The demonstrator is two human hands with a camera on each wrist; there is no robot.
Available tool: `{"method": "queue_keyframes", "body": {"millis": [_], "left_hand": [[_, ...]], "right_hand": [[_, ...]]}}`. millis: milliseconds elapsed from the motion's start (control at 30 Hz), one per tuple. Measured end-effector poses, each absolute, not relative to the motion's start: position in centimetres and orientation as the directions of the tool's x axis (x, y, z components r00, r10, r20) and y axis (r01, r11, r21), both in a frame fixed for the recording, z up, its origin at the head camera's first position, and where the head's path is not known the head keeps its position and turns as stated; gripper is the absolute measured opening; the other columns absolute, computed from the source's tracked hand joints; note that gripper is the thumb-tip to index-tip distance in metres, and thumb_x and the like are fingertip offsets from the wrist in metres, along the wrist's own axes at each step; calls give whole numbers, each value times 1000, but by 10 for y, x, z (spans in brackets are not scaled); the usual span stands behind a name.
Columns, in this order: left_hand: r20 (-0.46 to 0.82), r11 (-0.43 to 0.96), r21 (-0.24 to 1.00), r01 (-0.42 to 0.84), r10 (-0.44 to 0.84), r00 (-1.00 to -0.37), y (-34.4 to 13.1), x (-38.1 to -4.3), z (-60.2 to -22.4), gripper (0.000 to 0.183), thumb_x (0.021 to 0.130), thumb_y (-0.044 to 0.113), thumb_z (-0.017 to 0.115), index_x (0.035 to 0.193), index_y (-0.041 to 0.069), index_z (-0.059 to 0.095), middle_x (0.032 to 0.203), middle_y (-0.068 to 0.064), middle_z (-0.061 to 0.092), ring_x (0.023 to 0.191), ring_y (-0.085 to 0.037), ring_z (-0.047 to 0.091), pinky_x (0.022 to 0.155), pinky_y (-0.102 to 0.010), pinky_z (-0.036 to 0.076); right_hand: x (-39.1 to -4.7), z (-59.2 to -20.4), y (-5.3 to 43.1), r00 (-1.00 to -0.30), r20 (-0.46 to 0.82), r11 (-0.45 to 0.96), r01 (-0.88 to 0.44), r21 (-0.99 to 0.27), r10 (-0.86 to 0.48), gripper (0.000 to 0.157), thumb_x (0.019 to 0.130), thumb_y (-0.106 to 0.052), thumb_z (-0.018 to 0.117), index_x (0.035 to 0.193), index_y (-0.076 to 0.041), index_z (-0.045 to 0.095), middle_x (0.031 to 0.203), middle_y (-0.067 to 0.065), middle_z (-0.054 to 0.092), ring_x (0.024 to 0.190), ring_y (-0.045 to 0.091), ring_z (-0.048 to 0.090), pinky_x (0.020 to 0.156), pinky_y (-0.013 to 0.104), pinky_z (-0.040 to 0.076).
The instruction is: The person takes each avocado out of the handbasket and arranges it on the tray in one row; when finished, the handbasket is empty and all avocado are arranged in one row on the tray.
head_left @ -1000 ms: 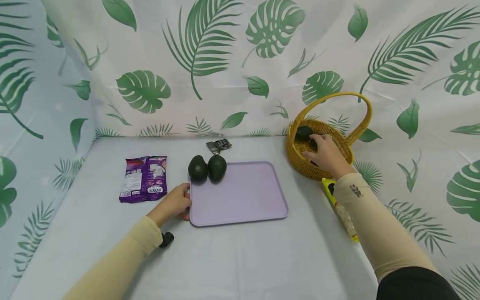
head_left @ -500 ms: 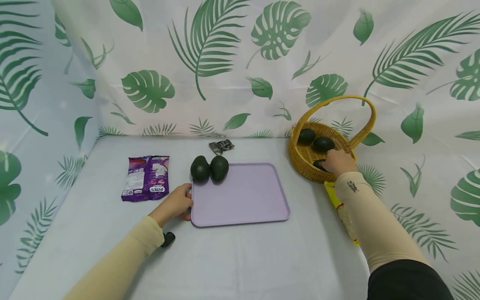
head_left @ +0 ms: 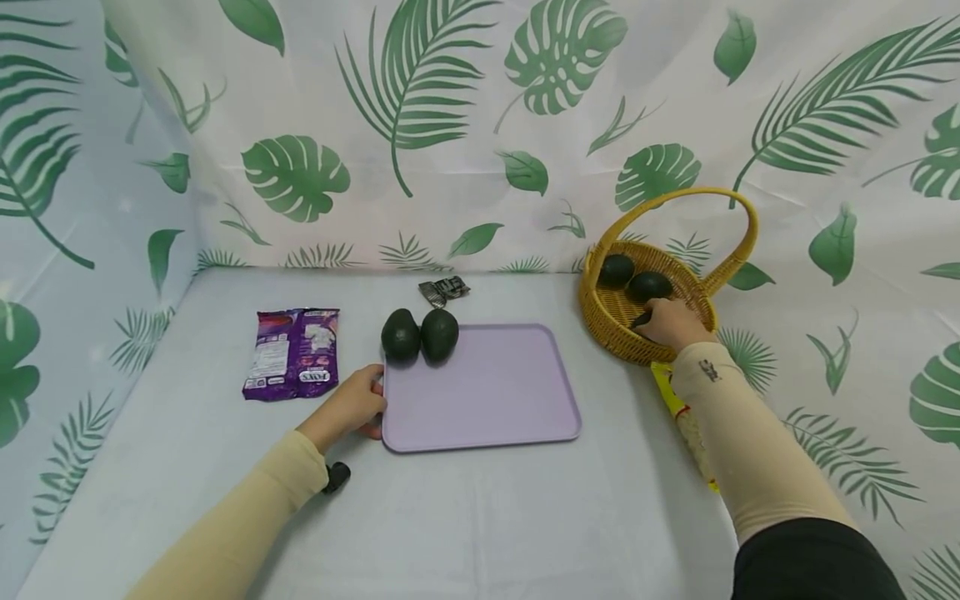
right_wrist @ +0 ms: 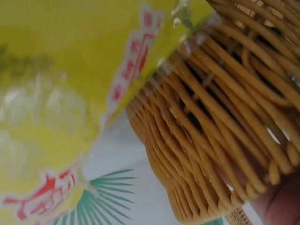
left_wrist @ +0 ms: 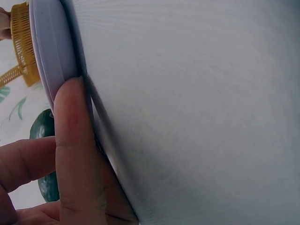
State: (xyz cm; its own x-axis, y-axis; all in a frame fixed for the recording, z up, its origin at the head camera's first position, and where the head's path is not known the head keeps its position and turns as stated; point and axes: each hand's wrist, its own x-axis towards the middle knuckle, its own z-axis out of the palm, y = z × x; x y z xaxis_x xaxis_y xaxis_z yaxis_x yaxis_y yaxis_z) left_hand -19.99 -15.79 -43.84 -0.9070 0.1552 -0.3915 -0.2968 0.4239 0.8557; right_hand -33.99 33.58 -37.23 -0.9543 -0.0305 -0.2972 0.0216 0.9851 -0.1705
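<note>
Nearest, both forearms in beige sleeves (head_left: 232, 517) reach out over a pale, cloth-covered table (head_left: 465, 525). A small black object (head_left: 339, 477) shows just beside the left cuff. A flat yellow plastic bag with red lettering (head_left: 691, 435) lies partly under the right forearm, its far end beside the basket.

The left hand (head_left: 351, 406) is at the left edge of a shallow rectangular lilac tray (head_left: 487, 404); its fingers are extended rather than closed, one lying straight against the tray's outer wall. Left of that hand and a little farther off lies a shiny purple packet with a white printed panel (head_left: 296, 354).

On the tray's far left corner sit two plump, dark green avocados (head_left: 401, 337), side by side.

To the right, the right hand (head_left: 671, 323) is down inside a round, golden-brown wicker basket with a tall arched handle (head_left: 603, 329), fingers curled about a mostly hidden dark green avocado (head_left: 641, 319). Two further avocados (head_left: 649, 287) lie beyond it in the basket.

Behind the tray is a small dark crinkled wrapper (head_left: 444, 291); farthest hangs a white curtain printed with green leaves (head_left: 450, 225).
</note>
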Motion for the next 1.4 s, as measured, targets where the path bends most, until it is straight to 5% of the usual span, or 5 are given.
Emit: {"method": "queue_keyframes", "body": {"millis": [833, 1167, 1400], "left_hand": [[-390, 440, 848, -296, 138, -911, -159, -205, -445, 73, 82, -10, 48, 152, -5, 26, 97, -13, 43, 74, -22, 53, 52, -34, 63], [-388, 442, 847, -294, 138, -911, -158, -204, -444, 73, 82, -10, 48, 152, -4, 26, 97, -13, 43, 74, -23, 53, 52, -34, 63], [-380, 425, 858, -288, 150, -913, -159, -204, -447, 74, 81, -11, 47, 151, -6, 25, 94, -12, 41, 72, -21, 49, 52, -34, 63]], "right_hand": [[-347, -381, 343, -962, -272, 963, 66, -262, -8, 74, 92, -38, 65, 146, 4, 37, 146, 46, 17, 133, 62, 21, 107, 78, 28], [-335, -364, 333, -985, -170, 947, 14, -322, -43, 88, 89, -51, 66, 154, -5, 29, 150, 44, 8, 131, 64, 24, 104, 78, 32], [-320, -345, 316, -996, -44, 927, -52, -372, -73, 89, 86, -56, 67, 155, -11, 31, 151, 37, 16, 131, 58, 29, 103, 76, 35]]}}
